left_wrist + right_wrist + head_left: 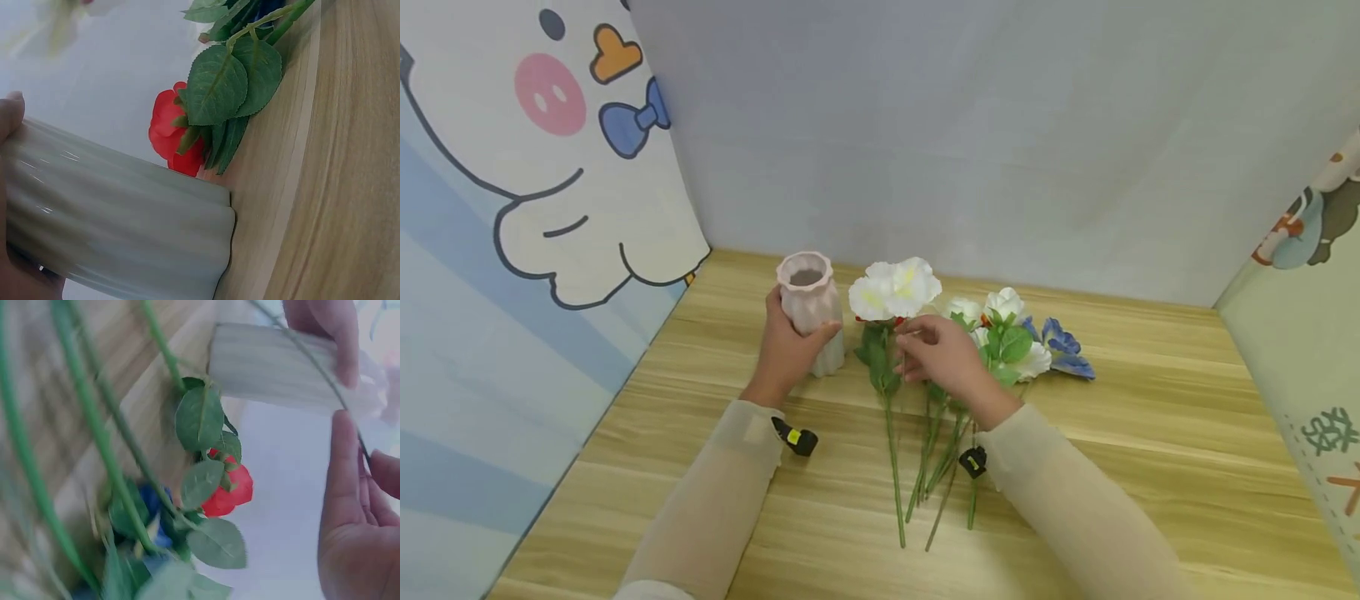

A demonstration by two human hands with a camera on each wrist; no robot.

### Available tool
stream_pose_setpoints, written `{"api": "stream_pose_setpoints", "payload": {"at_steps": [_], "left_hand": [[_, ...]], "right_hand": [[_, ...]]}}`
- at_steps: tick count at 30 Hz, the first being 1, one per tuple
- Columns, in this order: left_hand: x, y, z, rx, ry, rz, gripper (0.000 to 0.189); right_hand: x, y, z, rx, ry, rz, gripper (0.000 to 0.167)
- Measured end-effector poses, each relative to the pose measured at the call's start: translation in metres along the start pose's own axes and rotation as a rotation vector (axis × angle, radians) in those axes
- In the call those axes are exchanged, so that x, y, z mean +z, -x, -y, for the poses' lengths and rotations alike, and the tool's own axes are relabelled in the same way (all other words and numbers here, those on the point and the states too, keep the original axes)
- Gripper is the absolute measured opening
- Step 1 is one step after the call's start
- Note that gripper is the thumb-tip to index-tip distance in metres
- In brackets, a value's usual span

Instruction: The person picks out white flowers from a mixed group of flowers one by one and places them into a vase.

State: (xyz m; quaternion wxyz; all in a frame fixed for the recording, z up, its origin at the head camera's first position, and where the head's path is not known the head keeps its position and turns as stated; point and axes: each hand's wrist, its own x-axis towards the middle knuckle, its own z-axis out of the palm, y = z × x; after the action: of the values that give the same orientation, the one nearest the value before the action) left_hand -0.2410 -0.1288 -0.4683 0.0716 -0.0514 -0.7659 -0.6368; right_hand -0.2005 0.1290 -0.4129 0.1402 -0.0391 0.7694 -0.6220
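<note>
1. Leftward of centre in the head view, we see the pink vase (808,310), apparently upright on the surface (692,408), with its mouth facing up.
2. Around its body, our left hand (786,354) has a wrapped grip, thumb across the near side. Should that grip slacken while something pushes on the rim, we think the vase could tip; its glossy wall might also slip.
3. Near the centre, the white flower (895,287) is just right of the vase, above a red flower (167,134) lying low. If we swung it carelessly, its broad petals could catch the rim.
4. Just right of that, our right hand (943,350) has a nearly closed grip, thumb and forefinger pinching a thin stem (312,359), apparently that flower's. So slight a hold could let it twist.
5. Right of centre, white blooms (1003,306) and a blue flower (1062,340) lie bunched; our sleeve could drag them sideways.
</note>
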Motion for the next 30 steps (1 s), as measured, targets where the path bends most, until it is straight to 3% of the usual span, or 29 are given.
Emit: {"api": "stream_pose_setpoints", "payload": {"at_steps": [6, 10, 15, 23, 30], "left_hand": [[0.001, 0.0, 0.001, -0.009, -0.003, -0.005, 0.104], [0.001, -0.001, 0.002, -0.003, -0.006, -0.007, 0.103], [0.002, -0.001, 0.003, 0.008, -0.022, -0.016, 0.101], [0.002, -0.001, 0.004, -0.009, -0.018, -0.013, 0.101], [0.001, -0.002, 0.003, -0.007, -0.017, -0.023, 0.101]], "right_hand": [[-0.007, 0.008, 0.02, -0.023, 0.054, 0.085, 0.031], [-0.011, 0.01, 0.038, -0.058, 0.057, 0.1, 0.03], [-0.015, 0.005, 0.065, -0.128, 0.018, 0.058, 0.028], [-0.015, -0.01, 0.108, -0.149, -0.114, -0.025, 0.028], [-0.01, -0.021, 0.129, -0.223, -0.196, -0.086, 0.027]]}}
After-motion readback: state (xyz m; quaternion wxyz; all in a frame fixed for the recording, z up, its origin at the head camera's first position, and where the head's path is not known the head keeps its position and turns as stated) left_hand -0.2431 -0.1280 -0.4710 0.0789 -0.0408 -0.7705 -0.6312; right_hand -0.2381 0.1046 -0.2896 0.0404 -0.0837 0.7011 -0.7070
